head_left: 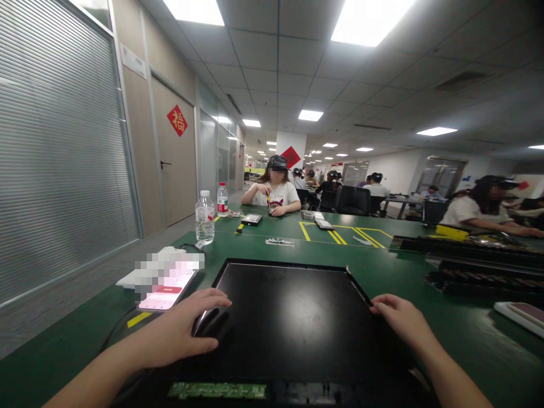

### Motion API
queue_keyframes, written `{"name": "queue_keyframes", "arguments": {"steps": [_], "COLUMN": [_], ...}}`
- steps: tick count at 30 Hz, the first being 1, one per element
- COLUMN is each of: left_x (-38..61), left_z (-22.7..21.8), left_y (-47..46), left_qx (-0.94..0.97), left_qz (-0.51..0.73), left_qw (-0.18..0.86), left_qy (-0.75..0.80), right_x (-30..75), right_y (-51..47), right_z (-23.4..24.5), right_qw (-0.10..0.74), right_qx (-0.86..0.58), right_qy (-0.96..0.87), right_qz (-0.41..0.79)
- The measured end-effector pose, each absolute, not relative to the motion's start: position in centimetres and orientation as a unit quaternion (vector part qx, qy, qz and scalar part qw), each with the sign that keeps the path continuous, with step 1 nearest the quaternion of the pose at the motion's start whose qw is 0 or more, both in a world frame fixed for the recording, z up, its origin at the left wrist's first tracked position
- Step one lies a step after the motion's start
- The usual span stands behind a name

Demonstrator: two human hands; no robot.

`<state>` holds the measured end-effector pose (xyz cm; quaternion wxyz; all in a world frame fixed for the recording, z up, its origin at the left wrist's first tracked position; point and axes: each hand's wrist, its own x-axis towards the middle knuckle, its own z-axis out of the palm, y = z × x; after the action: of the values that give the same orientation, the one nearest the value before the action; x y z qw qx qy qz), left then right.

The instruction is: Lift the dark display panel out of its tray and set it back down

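Note:
A large flat black panel [289,317] lies on the green table [382,260] right in front of me, with a strip of green circuit board [216,390] showing at its near edge. My left hand [182,328] rests on the panel's left edge, fingers stretched forward and thumb apart, holding nothing. My right hand [399,317] lies on the panel's right edge with its fingers curled over the rim. A phone [165,292] with a lit pink screen sits just left of my left hand.
Two water bottles [204,218] stand at the back left. Black trays [480,260] are stacked at the right, with a white tray [518,314] nearer. Yellow tape lines [335,233] mark the table. One person [274,192] sits opposite, another [484,209] at far right.

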<state>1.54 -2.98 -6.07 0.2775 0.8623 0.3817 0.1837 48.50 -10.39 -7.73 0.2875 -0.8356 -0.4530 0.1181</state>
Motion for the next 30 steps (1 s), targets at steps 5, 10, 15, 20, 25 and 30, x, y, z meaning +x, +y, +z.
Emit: {"name": "queue_keyframes", "arguments": {"steps": [5, 10, 15, 20, 25, 30], "left_x": [1.31, 1.07, 1.06, 1.12, 1.18, 1.17], "left_z": [-6.07, -5.75, -5.52, -5.82, -5.91, -5.67], "left_y": [-3.11, -3.16, -3.31, -3.32, -3.29, -3.35], "left_qx": [0.868, 0.88, 0.885, 0.894, 0.898, 0.897], "left_qz": [0.141, 0.109, 0.088, 0.088, 0.102, 0.088], "left_qw": [0.304, 0.308, 0.308, 0.288, 0.283, 0.279], "left_qy": [0.366, 0.344, 0.338, 0.331, 0.321, 0.332], "right_x": [48.7, 48.75, 48.65, 48.58, 48.4, 48.67], "right_y": [-10.2, -10.24, -10.34, -10.5, -10.66, -10.36], "right_z": [-7.84, -7.73, -7.62, -7.46, -7.21, -7.57], "right_qw": [0.292, 0.296, 0.297, 0.294, 0.288, 0.295], "right_qx": [-0.833, -0.833, -0.833, -0.835, -0.838, -0.837], "right_qy": [-0.453, -0.451, -0.451, -0.449, -0.446, -0.446], "right_qz": [0.124, 0.122, 0.118, 0.124, 0.124, 0.118]}}
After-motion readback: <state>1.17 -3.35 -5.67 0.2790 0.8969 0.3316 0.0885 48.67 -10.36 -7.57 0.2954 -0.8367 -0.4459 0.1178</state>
